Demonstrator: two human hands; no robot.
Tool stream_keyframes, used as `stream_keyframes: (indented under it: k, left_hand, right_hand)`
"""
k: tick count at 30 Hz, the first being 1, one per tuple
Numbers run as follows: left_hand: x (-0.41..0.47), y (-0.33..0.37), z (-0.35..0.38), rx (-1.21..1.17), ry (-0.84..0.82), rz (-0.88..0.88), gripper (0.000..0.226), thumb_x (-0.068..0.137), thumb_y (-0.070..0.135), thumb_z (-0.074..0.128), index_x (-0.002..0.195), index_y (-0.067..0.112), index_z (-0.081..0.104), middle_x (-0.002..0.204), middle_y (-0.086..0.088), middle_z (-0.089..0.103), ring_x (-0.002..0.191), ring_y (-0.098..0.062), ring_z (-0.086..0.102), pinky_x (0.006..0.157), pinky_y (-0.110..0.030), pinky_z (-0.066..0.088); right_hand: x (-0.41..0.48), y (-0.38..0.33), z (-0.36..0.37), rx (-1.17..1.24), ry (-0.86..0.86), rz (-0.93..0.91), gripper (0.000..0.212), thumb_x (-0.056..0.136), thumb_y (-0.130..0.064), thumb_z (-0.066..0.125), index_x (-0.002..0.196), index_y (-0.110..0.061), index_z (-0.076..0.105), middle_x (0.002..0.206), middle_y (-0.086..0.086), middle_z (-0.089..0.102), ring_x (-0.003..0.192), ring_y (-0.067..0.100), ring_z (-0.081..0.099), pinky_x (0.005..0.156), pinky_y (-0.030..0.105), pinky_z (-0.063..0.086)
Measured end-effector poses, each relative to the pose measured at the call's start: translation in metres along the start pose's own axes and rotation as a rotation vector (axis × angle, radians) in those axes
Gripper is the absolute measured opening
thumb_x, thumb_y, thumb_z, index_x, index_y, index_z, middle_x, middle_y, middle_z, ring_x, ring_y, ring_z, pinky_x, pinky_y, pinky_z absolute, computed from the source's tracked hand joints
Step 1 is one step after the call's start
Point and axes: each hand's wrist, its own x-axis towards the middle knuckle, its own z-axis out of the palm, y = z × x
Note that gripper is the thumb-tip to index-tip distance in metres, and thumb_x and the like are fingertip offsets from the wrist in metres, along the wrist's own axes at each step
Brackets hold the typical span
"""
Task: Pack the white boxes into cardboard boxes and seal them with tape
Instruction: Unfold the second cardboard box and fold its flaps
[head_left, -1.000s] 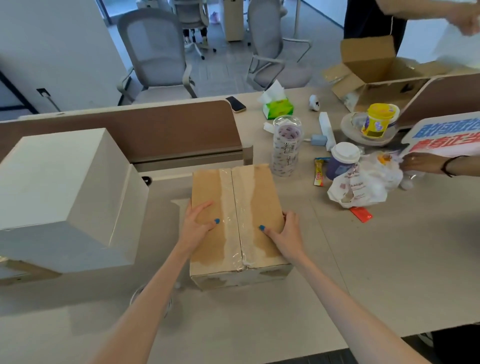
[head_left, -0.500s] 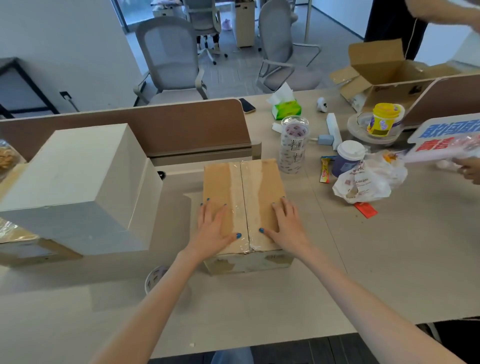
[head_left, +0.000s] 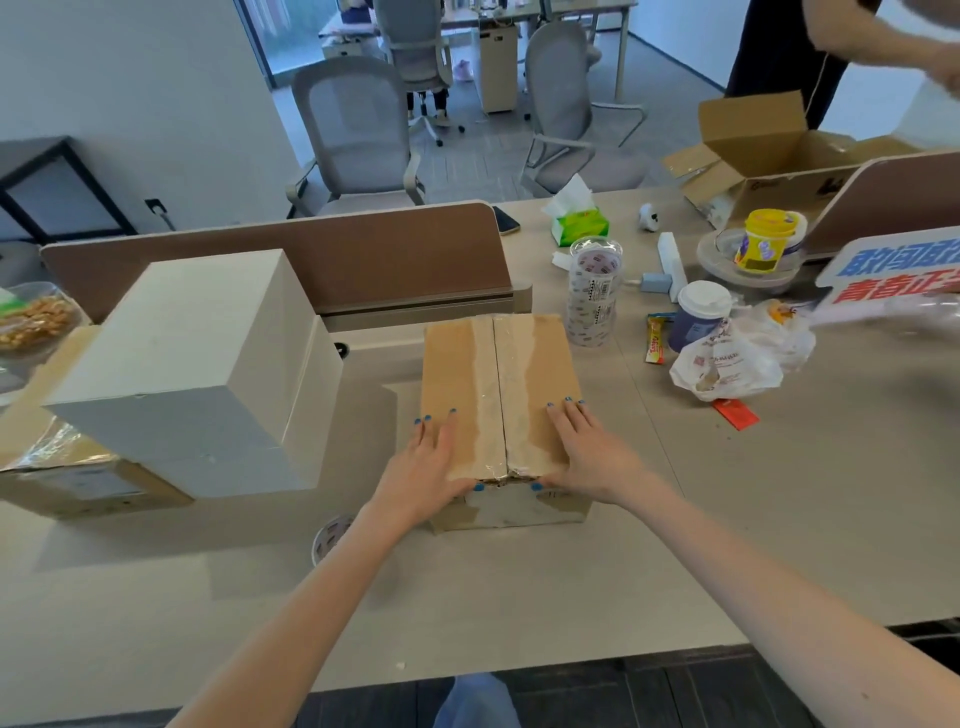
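Cardboard box (head_left: 498, 395) sits mid-desk (head_left: 779, 519), flaps closed, clear tape (head_left: 496, 389) running along the centre seam. Both forearms reach in from the near edge. Left hand (head_left: 426, 467) lies flat on the left flap, fingers spread forward, thumb hooked over the near top edge. Right hand (head_left: 587, 452) mirrors it on the right flap. Palms down, pressing, gripping nothing; hands apart with the seam between. Stack of white boxes (head_left: 197, 374) stands to the left; tape rolls (head_left: 595, 291) just beyond the box's right corner.

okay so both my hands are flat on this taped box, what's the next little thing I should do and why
Probably slide both thumbs down the near face: the left hand and right hand press the cardboard box top, while the tape end at the front edge looks crinkled.
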Motion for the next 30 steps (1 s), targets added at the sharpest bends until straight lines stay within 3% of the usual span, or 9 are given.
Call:
stream_keyframes:
  k: [3, 7, 10, 13, 17, 20, 23, 26, 30]
  left_hand:
    - [-0.001, -0.002, -0.008, 0.047, 0.089, 0.072, 0.088, 0.091, 0.054, 0.053, 0.153, 0.015, 0.004, 0.139, -0.012, 0.045, 0.126, -0.029, 0.046, 0.087, -0.040, 0.051]
    - [0.000, 0.002, -0.015, 0.148, 0.173, 0.169, 0.076, 0.095, 0.045, 0.049, 0.151, 0.012, 0.011, 0.116, -0.012, 0.059, 0.099, -0.028, 0.060, 0.069, -0.038, 0.054]
    - [0.000, 0.007, -0.015, 0.176, 0.210, 0.226, 0.078, 0.085, 0.029, 0.067, 0.143, 0.006, 0.020, 0.087, -0.014, 0.066, 0.067, -0.025, 0.066, 0.044, -0.032, 0.052]
    - [-0.001, 0.006, -0.017, 0.168, 0.223, 0.072, 0.078, 0.082, 0.009, 0.071, 0.145, -0.002, 0.025, 0.064, -0.003, 0.059, 0.036, -0.010, 0.049, 0.036, -0.023, 0.046]
    - [-0.011, 0.001, -0.026, -0.100, 0.400, -0.086, 0.065, 0.099, 0.014, 0.048, 0.152, 0.009, 0.011, 0.059, 0.007, 0.049, 0.040, -0.006, 0.044, 0.042, -0.013, 0.034]
    - [-0.010, 0.001, -0.034, -0.232, 0.619, -0.117, 0.067, 0.093, 0.010, 0.057, 0.150, 0.013, 0.022, 0.066, 0.003, 0.057, 0.046, -0.006, 0.048, 0.044, -0.012, 0.032]
    - [0.001, -0.005, -0.040, -0.097, 0.742, -0.067, 0.070, 0.082, 0.000, 0.068, 0.143, 0.012, 0.035, 0.113, -0.008, 0.064, 0.090, -0.019, 0.064, 0.067, -0.028, 0.055]
    - [0.012, -0.010, -0.045, 0.205, 0.592, -0.136, 0.069, 0.074, 0.005, 0.074, 0.136, 0.010, 0.044, 0.149, -0.013, 0.038, 0.136, -0.029, 0.036, 0.108, -0.043, 0.036]
    - [0.031, -0.021, -0.032, 0.357, 0.312, -0.299, 0.059, 0.089, 0.034, 0.061, 0.140, 0.014, 0.040, 0.158, -0.015, 0.020, 0.147, -0.031, 0.011, 0.118, -0.051, 0.012]
  right_hand:
    - [-0.005, -0.002, 0.000, -0.105, 0.094, -0.059, 0.088, 0.090, -0.059, 0.047, 0.154, -0.015, 0.005, 0.160, 0.009, 0.012, 0.148, 0.028, 0.011, 0.103, 0.041, 0.041]
    - [-0.009, -0.013, 0.002, -0.286, 0.256, -0.093, 0.068, 0.091, -0.045, 0.038, 0.147, -0.008, 0.026, 0.140, 0.016, 0.045, 0.123, 0.033, 0.048, 0.070, 0.037, 0.051]
    - [-0.009, -0.025, 0.000, -0.538, 0.318, -0.154, 0.059, 0.069, -0.033, 0.065, 0.116, -0.001, 0.052, 0.086, 0.016, 0.066, 0.062, 0.025, 0.059, 0.045, 0.030, 0.041]
    - [-0.007, -0.028, -0.004, -0.560, 0.404, -0.078, 0.071, 0.057, -0.012, 0.083, 0.118, 0.002, 0.049, 0.081, 0.024, 0.068, 0.049, 0.025, 0.060, 0.039, 0.028, 0.042]
    - [-0.008, -0.029, -0.012, -0.370, 0.437, 0.009, 0.088, 0.056, 0.002, 0.084, 0.136, 0.004, 0.046, 0.103, 0.026, 0.066, 0.057, 0.029, 0.066, 0.040, 0.029, 0.046]
    - [-0.004, -0.038, -0.022, -0.446, 0.542, -0.014, 0.080, 0.065, 0.005, 0.079, 0.137, -0.002, 0.044, 0.133, 0.024, 0.052, 0.114, 0.036, 0.058, 0.084, 0.042, 0.054]
    - [0.000, -0.051, -0.034, -0.826, 0.410, -0.075, 0.058, 0.079, -0.004, 0.071, 0.132, -0.001, 0.048, 0.143, 0.024, 0.037, 0.137, 0.038, 0.031, 0.115, 0.050, 0.026]
    - [0.005, -0.066, -0.041, -1.052, 0.179, 0.038, 0.049, 0.089, -0.023, 0.065, 0.132, -0.004, 0.052, 0.135, 0.020, 0.048, 0.132, 0.039, 0.037, 0.118, 0.053, 0.015]
    - [0.014, -0.068, -0.034, -1.214, -0.036, 0.128, 0.053, 0.089, -0.048, 0.061, 0.131, -0.016, 0.057, 0.132, 0.013, 0.057, 0.134, 0.043, 0.036, 0.112, 0.068, 0.007]
